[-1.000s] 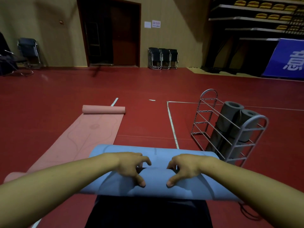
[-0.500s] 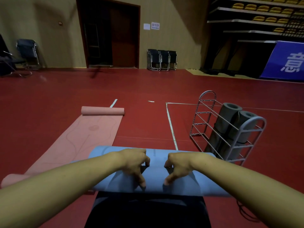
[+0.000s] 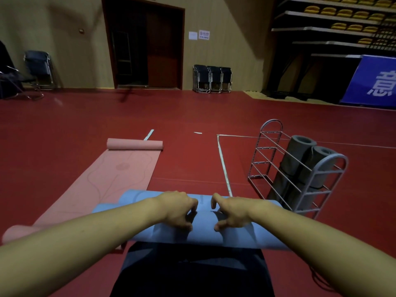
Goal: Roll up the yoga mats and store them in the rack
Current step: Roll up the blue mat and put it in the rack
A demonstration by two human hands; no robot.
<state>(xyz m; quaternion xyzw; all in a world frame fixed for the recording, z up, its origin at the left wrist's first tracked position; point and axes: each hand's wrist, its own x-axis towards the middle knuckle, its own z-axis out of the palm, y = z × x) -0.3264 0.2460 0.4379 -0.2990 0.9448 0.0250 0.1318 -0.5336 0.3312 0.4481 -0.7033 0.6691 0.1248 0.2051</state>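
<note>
While both my hands sit on the blue mat (image 3: 231, 236), my left hand (image 3: 177, 210) has its fingers curled down over the top of the roll and grips it, thumb at the near side. My right hand (image 3: 232, 213) does the same just beside it, fingers hooked over the roll, thumb tucked low on the near face; the two hands are near each other at mid-roll, not touching. Blue mat is rolled into a thick tube lying crosswise on the red floor (image 3: 64, 129), right in front of my dark-clothed legs (image 3: 190, 273), with a loose edge sticking out at its left end. Pink mat (image 3: 120, 174) lies left of it, mostly flat, far end curled into a small roll, near end also curled up by my left forearm. Metal wire rack (image 3: 300, 174) stands to the right, just beyond the blue roll's right end; two grey rolled mats (image 3: 300, 155) lean inside it, side by side. White floor line (image 3: 222, 161) runs between pink mat and rack. Folded chairs (image 3: 212, 79) stand against the back wall beside a dark doorway (image 3: 145, 46); blue banner (image 3: 377, 82) far right.
</note>
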